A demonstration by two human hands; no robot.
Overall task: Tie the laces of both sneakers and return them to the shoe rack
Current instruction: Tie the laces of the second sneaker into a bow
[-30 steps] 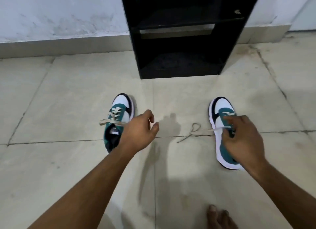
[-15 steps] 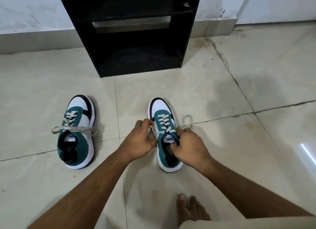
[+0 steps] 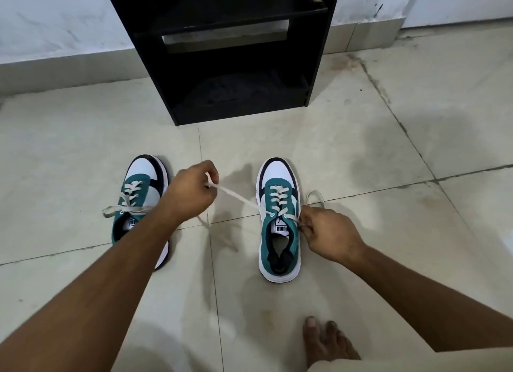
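Two green, white and black sneakers stand on the tiled floor, toes pointing at the black shoe rack (image 3: pixel 322 66). The right sneaker (image 3: pixel 279 221) has its pale laces loose. My left hand (image 3: pixel 191 194) pinches the left lace end (image 3: pixel 236 196) and holds it stretched out to the left, above the floor. My right hand (image 3: pixel 329 231) pinches the right lace end beside the top eyelet; the rest of that lace loops on the floor (image 3: pixel 315 196). The left sneaker (image 3: pixel 141 199) sits untied, partly hidden under my left forearm.
The rack's bottom shelf (image 3: pixel 244 94) holds a dark, indistinct shape. A white wall with a grey skirting (image 3: pixel 63 69) runs behind it. My bare foot (image 3: pixel 327 341) rests on the floor near the bottom edge. Pale floor tiles stretch to the right.
My left hand has pulled the lace end out to the left, away from the right sneaker. The right hand stays at the sneaker's top eyelet. The camera view has shifted.
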